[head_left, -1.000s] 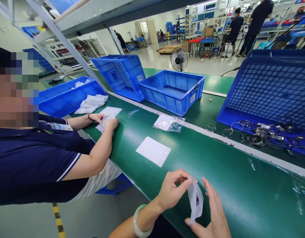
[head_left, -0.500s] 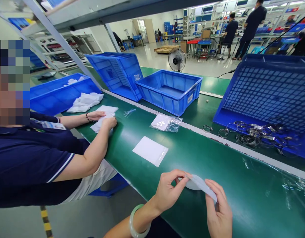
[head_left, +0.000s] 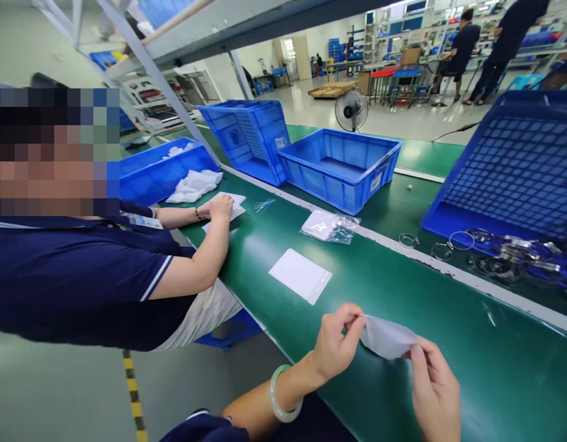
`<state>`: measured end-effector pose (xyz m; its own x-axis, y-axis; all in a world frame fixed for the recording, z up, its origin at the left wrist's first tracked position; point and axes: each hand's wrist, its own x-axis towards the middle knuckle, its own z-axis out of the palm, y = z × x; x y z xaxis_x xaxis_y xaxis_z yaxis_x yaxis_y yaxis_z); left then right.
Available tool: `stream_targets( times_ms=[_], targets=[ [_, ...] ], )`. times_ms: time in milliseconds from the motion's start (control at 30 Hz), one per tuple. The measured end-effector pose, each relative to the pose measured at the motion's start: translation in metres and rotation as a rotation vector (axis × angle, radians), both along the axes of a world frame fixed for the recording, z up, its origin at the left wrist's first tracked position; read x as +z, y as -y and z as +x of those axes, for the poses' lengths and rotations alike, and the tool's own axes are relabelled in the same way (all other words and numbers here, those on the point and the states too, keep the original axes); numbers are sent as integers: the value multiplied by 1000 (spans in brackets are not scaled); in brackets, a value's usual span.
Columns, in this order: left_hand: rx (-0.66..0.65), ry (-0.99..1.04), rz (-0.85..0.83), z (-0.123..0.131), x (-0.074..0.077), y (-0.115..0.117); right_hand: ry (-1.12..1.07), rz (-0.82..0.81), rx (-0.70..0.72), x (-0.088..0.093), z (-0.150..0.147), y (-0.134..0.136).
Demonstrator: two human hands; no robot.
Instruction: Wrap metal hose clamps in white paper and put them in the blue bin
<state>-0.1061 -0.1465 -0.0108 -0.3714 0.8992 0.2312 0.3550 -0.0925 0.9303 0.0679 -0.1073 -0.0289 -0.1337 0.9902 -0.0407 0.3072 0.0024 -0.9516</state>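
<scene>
A thin, translucent white plastic bag (head_left: pixel 385 337) is stretched between my two hands, above the green tabletop. My left hand (head_left: pixel 339 339) pinches its left end between thumb and fingers; a pale bangle circles that wrist. At the opposite end, my right hand (head_left: pixel 433 383) grips the bag with the thumb on the near side. Flat on the table beyond my left hand lies a white packet (head_left: pixel 299 276) with a clear strip along one edge. Farther back is a crinkled clear bag (head_left: pixel 330 226) with white contents.
To the left, a co-worker (head_left: pixel 191 264) handles white sheets (head_left: pixel 237 207). A blue crate (head_left: pixel 338 169) stands beyond the table's pale strip. At right, metal ring clamps (head_left: pixel 504 255) lie by a tilted blue crate (head_left: pixel 518 166). A fan (head_left: pixel 351 110) is behind.
The bag was folded edge-on and now spreads flatter between my hands. The view has swung left, shifting everything rightward. The co-worker's hands have come together over the sheets.
</scene>
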Motion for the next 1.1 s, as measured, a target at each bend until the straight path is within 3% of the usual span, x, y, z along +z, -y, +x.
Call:
stream_targets(
  times_ms=[100, 233, 333, 433, 567, 667, 900, 1100],
  targets=[
    [-4, -5, -23, -4, 2, -18, -23, 15, 57, 13, -9, -22],
    [-28, -43, 14, -9, 20, -50, -40, 102, 41, 36, -17, -59],
    [-46, -72, 65, -11, 26, -61, -57, 186, 45, 40, -16, -73],
    [-127, -79, 35, -11, 13, -55, -64, 203, 96, 20, -5, -70],
    [-250, -57, -131, -6, -17, -34, -67, 83, 194, -23, 14, -46],
    [-261, 11, -226, 0, -31, -18, -94, 3, 224, -44, 22, -25],
    [-145, 182, -319, 14, -41, -12, 24, -74, 80, -50, 12, -12],
    [-89, 369, -401, 14, -55, -20, 171, -127, 79, -46, 3, -14]
  ],
)
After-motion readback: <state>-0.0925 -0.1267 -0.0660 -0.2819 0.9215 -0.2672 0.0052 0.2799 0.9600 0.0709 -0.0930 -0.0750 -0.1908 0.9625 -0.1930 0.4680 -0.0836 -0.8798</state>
